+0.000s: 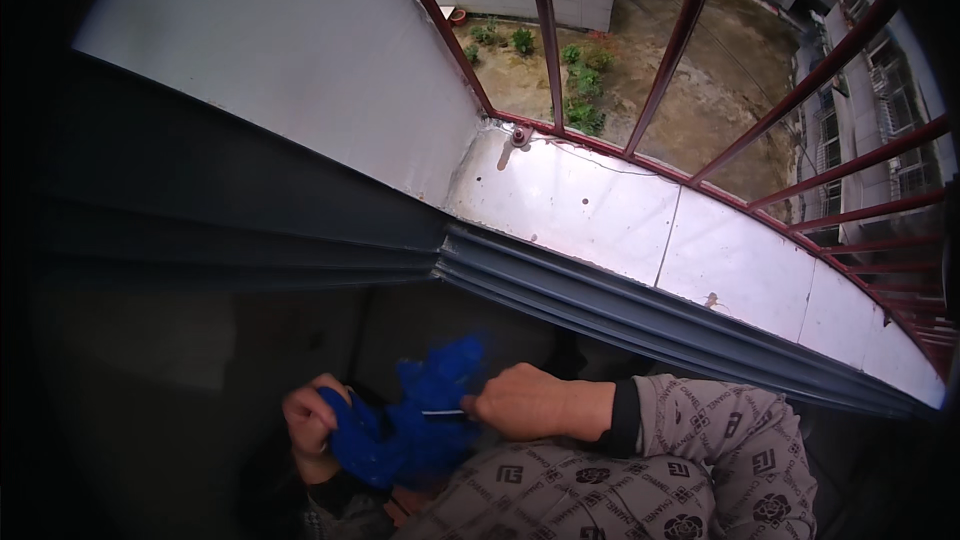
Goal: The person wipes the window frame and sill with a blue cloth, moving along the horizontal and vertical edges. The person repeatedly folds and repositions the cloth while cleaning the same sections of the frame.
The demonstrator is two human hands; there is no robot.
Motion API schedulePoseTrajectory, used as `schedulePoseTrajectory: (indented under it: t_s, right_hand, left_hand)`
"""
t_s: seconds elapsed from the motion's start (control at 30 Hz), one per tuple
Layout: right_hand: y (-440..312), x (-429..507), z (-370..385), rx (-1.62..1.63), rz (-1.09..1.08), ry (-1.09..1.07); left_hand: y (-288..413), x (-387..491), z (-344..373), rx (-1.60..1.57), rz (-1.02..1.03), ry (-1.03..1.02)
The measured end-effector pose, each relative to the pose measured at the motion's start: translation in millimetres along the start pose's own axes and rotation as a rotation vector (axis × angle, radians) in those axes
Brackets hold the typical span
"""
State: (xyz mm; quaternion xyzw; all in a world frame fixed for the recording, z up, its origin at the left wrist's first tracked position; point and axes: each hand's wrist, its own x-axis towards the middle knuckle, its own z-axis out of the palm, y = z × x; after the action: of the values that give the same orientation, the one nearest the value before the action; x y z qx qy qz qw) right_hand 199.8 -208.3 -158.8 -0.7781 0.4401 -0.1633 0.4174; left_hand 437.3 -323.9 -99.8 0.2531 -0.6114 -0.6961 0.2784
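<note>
A crumpled blue cloth (390, 442) hangs between my hands in front of my body, below the window frame. My left hand (311, 412) is closed around its left side. On the other side, my right hand (517, 401) is a fist beside the cloth, with a thin pale strip (444, 412) reaching out from its fingers across the blue. Whether that strip is a separate thing or an edge of the cloth, I cannot tell. The upper part of the cloth is blurred.
A dark grey window frame (555, 289) with sliding tracks runs diagonally ahead of me. Beyond it lies a white tiled sill (585, 202), bordered by dark red security bars (671, 60). A white wall (300, 67) stands at left. Outside, far below, is a yard (675, 52) with plants.
</note>
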Motion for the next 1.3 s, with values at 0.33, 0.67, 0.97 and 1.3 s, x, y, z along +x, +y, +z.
schedulePoseTrajectory:
  t_s: [0.33,0.67,0.97,1.3]
  right_hand:
    - [9,-93,-31,-0.011,0.462,0.413]
    - [71,-25,-57,-0.552,0.743,0.025]
    - [68,47,-83,-0.482,0.694,0.003]
    - [74,2,-66,-0.654,0.028,0.268]
  left_hand:
    - [2,54,59,0.637,0.123,-0.072]
    - [-54,98,80,0.980,0.318,-0.099]
    - [-61,83,70,0.835,0.271,-0.050]
    - [-40,40,54,0.295,0.321,-0.093]
